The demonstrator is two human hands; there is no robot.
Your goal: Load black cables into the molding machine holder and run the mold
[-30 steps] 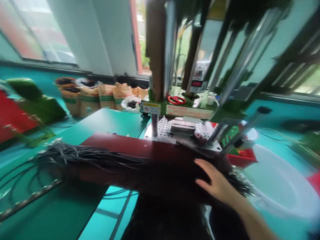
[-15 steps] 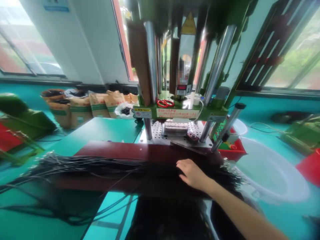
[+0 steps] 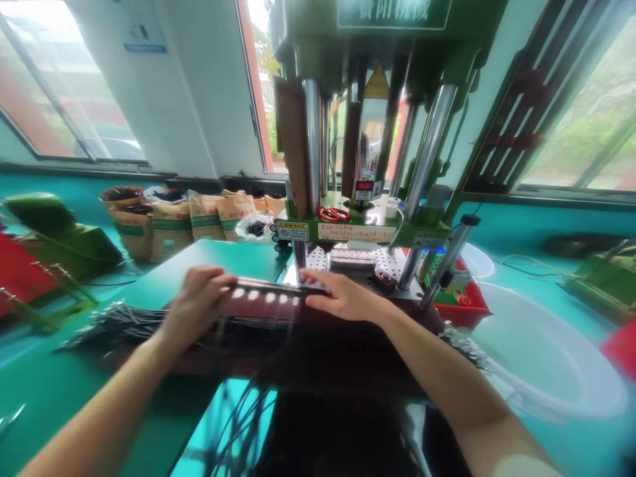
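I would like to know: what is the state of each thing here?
Left hand: closed on left end of metal strip
Right hand: closed on its right end
Metal strip: held up, cables hanging
Cable bundle: lying across brown board
Press plate: raised above perforated bed
Red scissors: lying on press plate
Left front sack: open

Arms point(image 3: 427, 354) stretch forward, left fingers point(image 3: 219, 281) curled, right fingers point(image 3: 319, 303) pointing inward.
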